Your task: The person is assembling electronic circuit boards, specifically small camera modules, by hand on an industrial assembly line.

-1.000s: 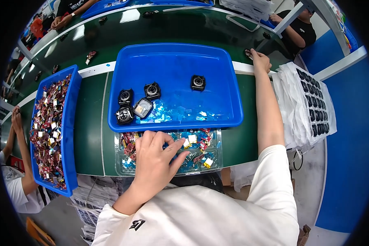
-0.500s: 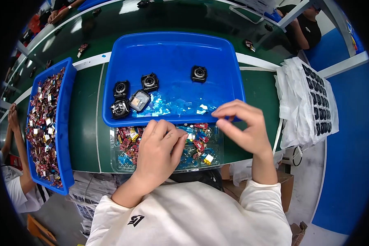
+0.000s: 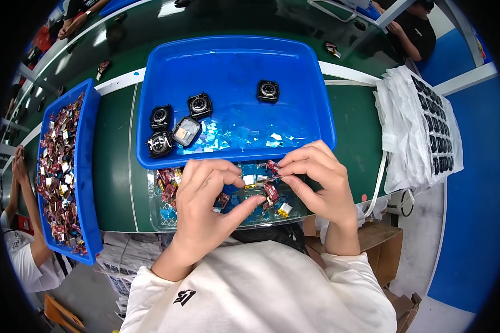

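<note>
My left hand (image 3: 203, 191) is over a clear plastic tray (image 3: 164, 225), its thumb and forefinger spread apart. Next to its forefinger tip is a small white battery with a yellow edge (image 3: 250, 181). Facing it, my right hand (image 3: 319, 180) has thumb and fingertips pinched together; whatever is between them is too small to make out. Beside those fingertips lies a small red circuit board (image 3: 273, 165). The clear tray holds red boards, batteries and blue film scraps, partly hidden by my hands. Behind it, a blue tray (image 3: 233, 47) holds several black watch cases (image 3: 199, 105) and shiny blue film pieces (image 3: 214, 136).
On the left stands a long blue bin (image 3: 83, 166) full of small red boards and batteries. To the right is a stack of white sheets (image 3: 397, 127) holding black parts. Other people's hands (image 3: 19, 166) show at the left. A cardboard box (image 3: 383, 238) stands below the table.
My right hand has come down and left, toward the left hand. The left hand's thumb and forefinger have spread apart, and the white battery shows between the hands. The view has shifted slightly.
</note>
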The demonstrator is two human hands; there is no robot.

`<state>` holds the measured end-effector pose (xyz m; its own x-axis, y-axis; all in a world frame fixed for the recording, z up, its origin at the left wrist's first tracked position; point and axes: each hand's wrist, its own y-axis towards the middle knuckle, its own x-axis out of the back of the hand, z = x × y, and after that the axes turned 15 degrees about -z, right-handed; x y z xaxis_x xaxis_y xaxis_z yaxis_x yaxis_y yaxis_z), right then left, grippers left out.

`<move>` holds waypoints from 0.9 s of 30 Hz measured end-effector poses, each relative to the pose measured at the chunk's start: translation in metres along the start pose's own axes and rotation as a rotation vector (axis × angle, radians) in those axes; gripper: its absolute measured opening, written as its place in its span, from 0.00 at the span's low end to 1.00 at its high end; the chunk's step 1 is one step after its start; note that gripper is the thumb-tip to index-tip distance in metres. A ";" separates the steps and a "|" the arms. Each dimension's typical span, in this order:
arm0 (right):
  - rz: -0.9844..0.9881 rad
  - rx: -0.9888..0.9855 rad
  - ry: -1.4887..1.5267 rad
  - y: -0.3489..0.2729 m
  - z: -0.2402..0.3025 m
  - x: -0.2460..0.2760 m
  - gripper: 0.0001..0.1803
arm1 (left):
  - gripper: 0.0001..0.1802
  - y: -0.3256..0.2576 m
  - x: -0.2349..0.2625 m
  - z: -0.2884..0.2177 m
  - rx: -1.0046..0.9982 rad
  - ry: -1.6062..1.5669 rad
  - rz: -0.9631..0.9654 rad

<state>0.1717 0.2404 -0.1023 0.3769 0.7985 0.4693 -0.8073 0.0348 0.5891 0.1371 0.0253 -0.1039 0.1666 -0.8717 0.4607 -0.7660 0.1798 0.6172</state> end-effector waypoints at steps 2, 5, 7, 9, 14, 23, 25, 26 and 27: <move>-0.036 -0.009 0.069 0.001 0.002 -0.008 0.08 | 0.20 0.005 -0.002 -0.003 -0.013 -0.194 0.033; -0.027 -0.034 0.245 0.001 0.010 -0.019 0.09 | 0.24 0.003 -0.004 -0.009 0.145 -0.250 0.083; -0.124 -0.171 0.370 -0.001 0.019 -0.027 0.12 | 0.24 0.002 -0.005 -0.007 0.158 -0.277 0.072; -0.150 -0.105 0.395 -0.003 0.011 -0.034 0.12 | 0.19 0.001 -0.005 -0.003 0.097 -0.273 0.020; -0.235 -0.221 0.477 -0.001 0.022 -0.040 0.12 | 0.11 -0.003 -0.001 0.003 0.115 -0.348 -0.054; -0.134 -0.069 0.356 -0.003 0.013 -0.040 0.07 | 0.19 0.009 0.010 0.007 0.158 -0.396 0.021; -0.134 -0.019 0.267 -0.002 0.016 -0.040 0.07 | 0.16 0.005 0.014 0.011 0.221 -0.461 0.022; -0.130 0.020 0.234 -0.002 0.018 -0.040 0.08 | 0.13 0.004 0.016 0.012 0.229 -0.430 0.051; -0.126 0.058 0.196 -0.002 0.019 -0.040 0.09 | 0.11 0.004 0.016 0.012 0.236 -0.402 0.080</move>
<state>0.1665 0.1969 -0.1097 0.3727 0.8918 0.2563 -0.7300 0.1113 0.6743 0.1290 0.0061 -0.1018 -0.1168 -0.9751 0.1887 -0.8944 0.1859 0.4068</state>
